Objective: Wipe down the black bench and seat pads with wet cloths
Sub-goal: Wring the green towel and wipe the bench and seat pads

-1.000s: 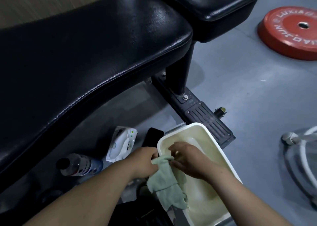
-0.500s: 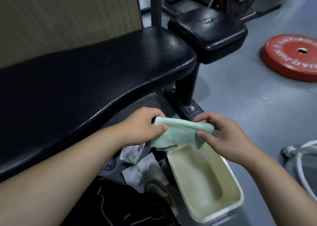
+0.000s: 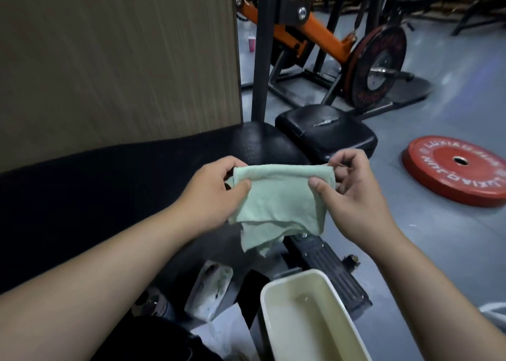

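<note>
A pale green cloth hangs folded between both hands, in front of the black bench pad. My left hand pinches its left top corner with thumb and fingers. My right hand pinches the right top corner the same way. The long bench pad runs from the left edge to the middle, and a smaller black seat pad with a tear in its top sits just beyond its end. Below the cloth, a white basin with cloudy water stands on the floor.
A red weight plate lies flat on the grey floor at right. An orange-and-black machine with a loaded plate stands behind. A wipes pack and a bottle lie under the bench. A wooden panel rises at left.
Both hands lifted the cloth out of the basin, raised it to bench height and spread it wider between them. The view tilted up, showing the gym behind.
</note>
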The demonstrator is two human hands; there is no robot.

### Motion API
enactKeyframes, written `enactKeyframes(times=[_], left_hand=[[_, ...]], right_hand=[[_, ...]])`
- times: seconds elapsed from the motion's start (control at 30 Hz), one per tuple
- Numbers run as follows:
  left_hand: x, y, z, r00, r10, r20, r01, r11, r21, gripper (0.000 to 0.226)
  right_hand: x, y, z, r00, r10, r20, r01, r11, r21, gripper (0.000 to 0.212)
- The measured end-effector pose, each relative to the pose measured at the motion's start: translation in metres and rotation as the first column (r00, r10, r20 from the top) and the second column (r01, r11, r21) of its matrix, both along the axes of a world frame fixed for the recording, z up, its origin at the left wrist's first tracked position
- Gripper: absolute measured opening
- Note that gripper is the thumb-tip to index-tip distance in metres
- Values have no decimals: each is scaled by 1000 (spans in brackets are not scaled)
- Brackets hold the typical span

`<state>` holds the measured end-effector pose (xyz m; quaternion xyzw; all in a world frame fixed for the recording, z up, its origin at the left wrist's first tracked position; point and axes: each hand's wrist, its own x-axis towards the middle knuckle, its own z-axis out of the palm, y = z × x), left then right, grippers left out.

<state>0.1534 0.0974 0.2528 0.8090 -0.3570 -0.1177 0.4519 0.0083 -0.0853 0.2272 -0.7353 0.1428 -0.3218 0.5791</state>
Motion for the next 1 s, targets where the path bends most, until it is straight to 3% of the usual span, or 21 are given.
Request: enactKeyframes(times=[0.23,0.4,0.7,0.77,0.83,0.9,0.97,1.0], left_hand=[[34,-25,2,981,178,77,-177,984,-24,28],[55,-41,-9,976,135,173,-145,988,45,13],[75,-62,-23,981,28,190,-64,981,184,32],[77,-66,-25,981,-12,194,-37,969,246,39],[77,-70,-24,969,-34,245,-44,951,306,40],[78,-71,-21,943,-53,327,-72,931,358,45],[81,-70,-18,930,-74,360,-83,913,400,58],[83,-67,-16,931,-78,356,-87,902,424,64]], right_hand=[[62,-23,10,972,-214,-94,196,965,-172,23],[94,-35,5,931,-294,-216,229,932,-283,17],[120,-50,-3,896,-314,-313,172,897,-408,10],[125,-56,-3,867,-310,-390,77,856,-511,13],[127,-57,-2,807,-386,-447,-29,730,-683,36],[126,-45,1,828,-459,-321,19,595,-804,40],[125,-21,3,865,-437,-247,63,582,-811,38],[126,-7,3,859,-410,-305,21,625,-780,43]])
